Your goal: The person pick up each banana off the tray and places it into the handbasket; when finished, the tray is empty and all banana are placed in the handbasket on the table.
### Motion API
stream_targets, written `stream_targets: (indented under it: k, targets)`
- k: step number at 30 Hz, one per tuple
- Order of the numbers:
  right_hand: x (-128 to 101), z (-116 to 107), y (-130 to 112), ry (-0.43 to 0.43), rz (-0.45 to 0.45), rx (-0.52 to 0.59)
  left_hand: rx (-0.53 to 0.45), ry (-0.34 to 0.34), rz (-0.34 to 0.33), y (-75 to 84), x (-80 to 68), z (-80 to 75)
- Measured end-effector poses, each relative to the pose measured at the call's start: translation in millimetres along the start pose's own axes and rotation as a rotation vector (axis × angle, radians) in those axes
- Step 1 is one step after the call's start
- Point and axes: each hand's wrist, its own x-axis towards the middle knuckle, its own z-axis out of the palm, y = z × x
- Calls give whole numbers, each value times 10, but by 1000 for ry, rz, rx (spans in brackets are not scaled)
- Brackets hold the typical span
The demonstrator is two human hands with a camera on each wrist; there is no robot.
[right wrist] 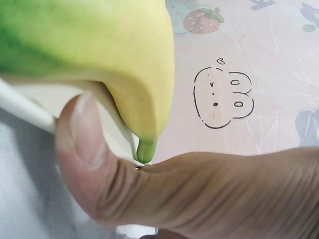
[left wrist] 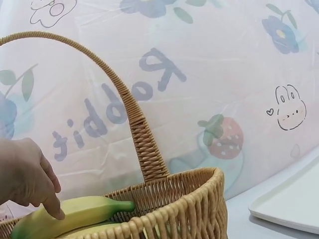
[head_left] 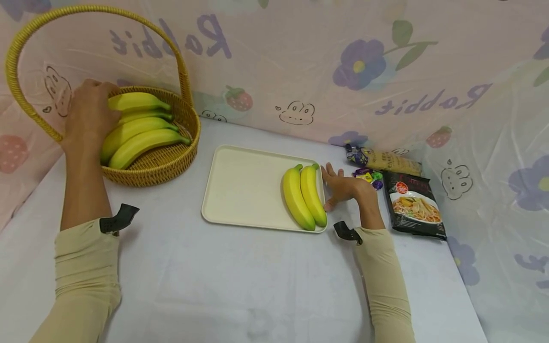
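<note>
A round woven yellow wicker basket with a tall hoop handle is being kept at ten o'clock on the table, and the top yellow banana in it is being touched by the left hand, fingers curled over it. At centre, a rectangular cream plastic tray is being occupied by two yellow bananas at its three o'clock edge, where the right hand, fingers spread, is being rested.
</note>
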Motion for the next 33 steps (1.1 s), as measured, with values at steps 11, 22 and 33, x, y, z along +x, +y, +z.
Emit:
stream_targets:
  k: [11,22,33]
  targets:
    - [-9,-3,17,1,12,7,-48,76,128,371,-114,-11]
    - [7,-5,15,13,-5,5,-73,139,218,830,-224,10]
    - [28,-7,6,3,-5,-4,-115,24,211,1286,-331,-11]
